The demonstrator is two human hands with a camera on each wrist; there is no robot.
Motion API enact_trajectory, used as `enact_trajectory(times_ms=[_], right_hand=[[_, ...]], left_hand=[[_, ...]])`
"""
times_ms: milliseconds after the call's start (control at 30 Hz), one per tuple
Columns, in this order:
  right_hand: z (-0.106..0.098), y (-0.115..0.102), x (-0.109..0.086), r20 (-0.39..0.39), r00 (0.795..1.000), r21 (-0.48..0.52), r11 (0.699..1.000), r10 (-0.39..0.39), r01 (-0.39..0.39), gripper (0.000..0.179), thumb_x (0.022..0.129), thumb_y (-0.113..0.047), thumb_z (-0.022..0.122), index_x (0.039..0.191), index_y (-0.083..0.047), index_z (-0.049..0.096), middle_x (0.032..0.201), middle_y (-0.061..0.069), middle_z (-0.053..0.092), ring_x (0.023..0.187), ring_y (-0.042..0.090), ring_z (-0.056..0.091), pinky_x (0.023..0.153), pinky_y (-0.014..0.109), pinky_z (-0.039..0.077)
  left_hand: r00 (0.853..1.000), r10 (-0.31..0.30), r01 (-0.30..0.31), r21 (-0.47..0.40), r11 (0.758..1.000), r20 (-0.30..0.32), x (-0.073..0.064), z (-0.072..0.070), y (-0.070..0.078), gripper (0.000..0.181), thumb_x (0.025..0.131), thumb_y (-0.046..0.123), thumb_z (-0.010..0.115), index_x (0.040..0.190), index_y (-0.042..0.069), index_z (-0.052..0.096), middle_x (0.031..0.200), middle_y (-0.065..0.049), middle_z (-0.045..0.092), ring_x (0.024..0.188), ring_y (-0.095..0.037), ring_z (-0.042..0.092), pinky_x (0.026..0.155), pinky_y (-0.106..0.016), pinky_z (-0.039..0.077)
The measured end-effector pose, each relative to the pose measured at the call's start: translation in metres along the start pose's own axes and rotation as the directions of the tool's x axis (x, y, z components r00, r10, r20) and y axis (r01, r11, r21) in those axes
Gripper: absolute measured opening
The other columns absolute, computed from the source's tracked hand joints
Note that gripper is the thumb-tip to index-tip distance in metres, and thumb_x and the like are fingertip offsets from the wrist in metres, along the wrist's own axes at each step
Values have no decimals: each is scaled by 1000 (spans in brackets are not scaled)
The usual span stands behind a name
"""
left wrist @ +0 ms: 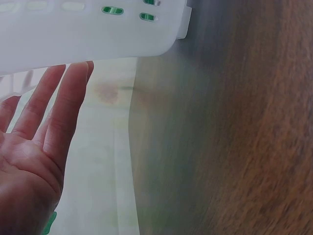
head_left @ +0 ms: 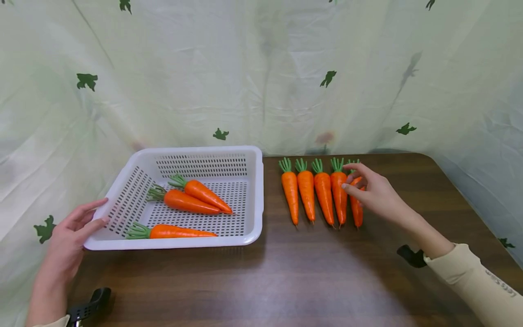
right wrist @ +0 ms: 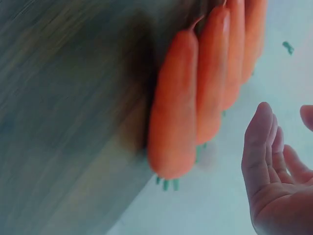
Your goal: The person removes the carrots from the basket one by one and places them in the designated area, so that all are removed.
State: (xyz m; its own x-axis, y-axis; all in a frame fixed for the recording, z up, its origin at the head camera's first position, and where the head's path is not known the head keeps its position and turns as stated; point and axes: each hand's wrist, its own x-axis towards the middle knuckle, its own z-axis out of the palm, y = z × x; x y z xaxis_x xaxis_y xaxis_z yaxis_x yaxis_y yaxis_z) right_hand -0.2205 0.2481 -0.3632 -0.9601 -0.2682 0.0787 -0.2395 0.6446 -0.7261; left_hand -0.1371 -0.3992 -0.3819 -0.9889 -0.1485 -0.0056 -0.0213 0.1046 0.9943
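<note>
A white perforated plastic basket (head_left: 171,244) stands on the left of the table. Three carrots with green tops lie in it, one of them a front carrot (head_left: 180,231) along the near wall. My left hand (head_left: 69,236) holds the basket's left rim; in the left wrist view its fingers (left wrist: 68,107) reach up to the white wall, tips hidden. To the right of the basket, several carrots lie side by side, tops away from me. My right hand (head_left: 377,190) hovers over the rightmost carrot (head_left: 357,209), thumb and fingers apart with nothing between them, partly covering that carrot.
The dark wood table (head_left: 278,281) reaches to a pale curtain (head_left: 196,81) with green leaf shapes behind it. More curtain hangs at the right side. A dark strap (head_left: 90,306) is at my left wrist, and another dark strap (head_left: 411,256) at my right.
</note>
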Motion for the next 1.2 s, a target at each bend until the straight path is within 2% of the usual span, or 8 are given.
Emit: enact_trajectory(times_ms=[233, 433, 600, 833, 1033, 1200], right_hand=[[10, -21, 1, 45, 996, -16, 996, -83, 84, 46, 98, -27, 64, 139, -18, 47, 110, 4, 58, 84, 23, 60, 57, 35, 55], [17, -33, 4, 55, 983, -70, 982, -174, 178, 41, 97, -25, 65, 135, -20, 51, 105, -1, 60, 87, 14, 58, 66, 36, 51], [22, -44, 6, 78, 972, -76, 971, -222, 228, 41, 96, -24, 66, 134, -22, 51, 104, -5, 60, 86, 12, 58, 65, 36, 51], [31, -61, 15, 137, 942, -80, 944, -306, 319, 46, 94, -19, 69, 136, -19, 50, 107, -4, 59, 88, 11, 58, 71, 35, 52], [38, -75, 22, 168, 918, -76, 924, -358, 375, 47, 94, -23, 67, 138, -22, 50, 109, -10, 58, 85, 6, 58, 73, 34, 52], [45, -88, 27, 190, 897, -44, 909, -399, 414, 47, 94, -22, 68, 138, -23, 50, 108, -9, 58, 86, 5, 58, 72, 32, 53]], left_hand=[[1000, -3, 4, 56, 998, -19, -1, 1, -2, 48, 96, 12, 64, 142, 24, 54, 117, 17, 60, 90, 1, 64, 67, -22, 56], [1000, -12, 13, 66, 998, -24, 0, 1, 0, 48, 96, 13, 64, 142, 24, 54, 117, 18, 59, 91, 1, 64, 67, -21, 56], [1000, -10, 11, 64, 998, -24, -1, 2, 0, 48, 96, 13, 64, 142, 24, 54, 117, 18, 59, 92, 2, 63, 68, -20, 55], [1000, 9, -8, 56, 998, -22, -3, 1, -1, 47, 96, 11, 63, 141, 23, 55, 116, 18, 61, 91, 2, 64, 67, -20, 55], [1000, -7, 7, 35, 999, -11, -2, 1, 0, 44, 97, 10, 62, 139, 22, 56, 114, 17, 62, 90, 1, 64, 66, -22, 56], [1000, -1, 2, 37, 999, -10, -2, 2, 0, 45, 97, 10, 62, 139, 23, 56, 114, 17, 62, 90, 1, 64, 66, -21, 56]])
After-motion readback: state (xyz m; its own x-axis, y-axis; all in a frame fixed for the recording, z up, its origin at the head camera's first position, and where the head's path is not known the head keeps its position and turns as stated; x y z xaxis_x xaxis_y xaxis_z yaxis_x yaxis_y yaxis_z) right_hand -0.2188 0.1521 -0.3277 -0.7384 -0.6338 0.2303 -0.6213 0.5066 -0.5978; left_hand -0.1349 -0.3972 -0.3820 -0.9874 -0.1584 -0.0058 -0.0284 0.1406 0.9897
